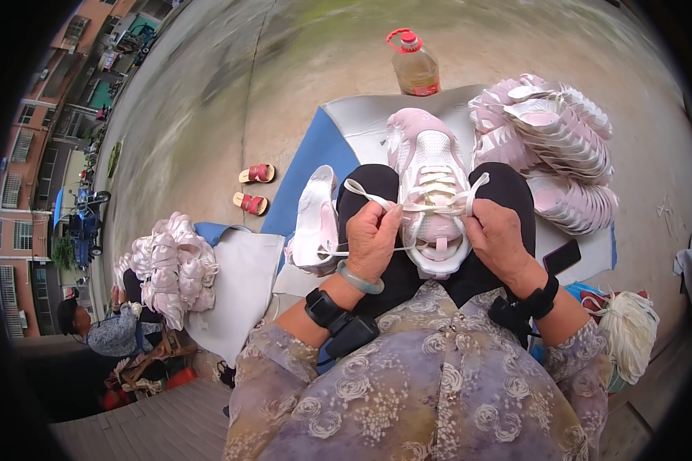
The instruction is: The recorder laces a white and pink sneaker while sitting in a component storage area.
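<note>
Shoe: a pale pink and white mesh sneaker (432, 196) lies on the person's lap between the black-clad knees, toe toward 12 o'clock, heel opening toward the body; the upper is netted white at the middle with pink at toe and tongue.
Lace: a flat white shoelace (407, 205) crosses the eyelets in several rows and runs out to both sides, one end looping toward 10 o'clock.
Left hand: the left hand (371, 240), at 9 o'clock of the shoe, has its fingers curled together and pinched on the lace; a pale green bangle and a black wrist strap sit below it.
Right hand: the right hand (497, 234), at 3 o'clock of the shoe, has its fingers closed on the other lace end.
Second shoe: a matching white and pink sneaker (316, 221) lies on its side just beside the left knee, at 9 o'clock.
Edges: a stack of pink and white shoe uppers (553, 146) crowds the 2 o'clock side; a plastic bottle of amber liquid with a red cap (414, 65) stands at 12 o'clock, well apart.
Open room: bare concrete ground (207, 115) spreads from 10 to 12 o'clock, with a pair of red sandals (254, 188) on it.
</note>
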Demonstrator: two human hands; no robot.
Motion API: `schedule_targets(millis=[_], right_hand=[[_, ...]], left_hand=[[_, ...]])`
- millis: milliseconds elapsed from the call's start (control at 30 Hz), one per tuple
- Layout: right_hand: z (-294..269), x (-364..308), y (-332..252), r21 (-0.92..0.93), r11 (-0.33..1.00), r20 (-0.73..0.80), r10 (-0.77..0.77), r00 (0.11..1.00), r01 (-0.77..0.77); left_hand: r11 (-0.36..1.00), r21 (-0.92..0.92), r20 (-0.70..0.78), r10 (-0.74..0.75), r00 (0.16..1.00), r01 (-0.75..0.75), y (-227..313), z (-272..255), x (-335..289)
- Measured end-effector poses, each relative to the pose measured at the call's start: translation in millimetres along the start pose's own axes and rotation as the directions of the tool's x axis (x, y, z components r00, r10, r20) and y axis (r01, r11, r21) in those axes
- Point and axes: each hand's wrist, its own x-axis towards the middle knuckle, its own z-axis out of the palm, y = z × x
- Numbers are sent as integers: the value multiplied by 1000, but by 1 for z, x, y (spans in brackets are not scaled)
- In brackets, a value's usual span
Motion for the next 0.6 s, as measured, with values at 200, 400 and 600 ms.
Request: schedule_targets(millis=[200,400,600], right_hand=[[-6,0,-5,-33,989,59,145,988,-144],[-15,1,-36,170,929,306,266,914,-328],[9,12,-50,428,519,672,364,645,-740]], left_hand=[[999,16,-22,50,999,-50,-12,3,3],[995,51,-45,86,995,-84,-14,5,4],[979,190,-12,74,997,-71,2,10,4]])
